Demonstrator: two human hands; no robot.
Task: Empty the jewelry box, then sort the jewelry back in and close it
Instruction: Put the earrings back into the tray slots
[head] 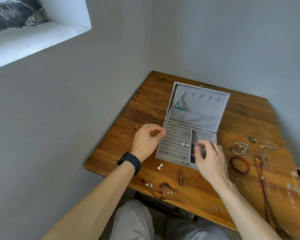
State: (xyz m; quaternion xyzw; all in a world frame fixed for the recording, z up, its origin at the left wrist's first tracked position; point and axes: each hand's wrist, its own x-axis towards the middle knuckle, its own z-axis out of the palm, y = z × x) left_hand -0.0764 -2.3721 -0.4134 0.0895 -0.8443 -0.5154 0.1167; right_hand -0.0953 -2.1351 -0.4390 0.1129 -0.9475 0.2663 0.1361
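The grey velvet jewelry box lies open on the wooden table, its lid flat at the back. A turquoise beaded piece hangs from a hook in the lid. Several rings and earrings sit in the ring rolls on the left. My left hand hovers at the box's left edge, thumb and forefinger pinched on something too small to make out. My right hand is over the right compartment, with its fingers curled round a dark item there.
Loose jewelry lies around the box: pearl earrings, studs and tiny studs in front; a beaded bracelet, red bracelet, dark red necklace and thin bangle to the right. Walls close in behind and left.
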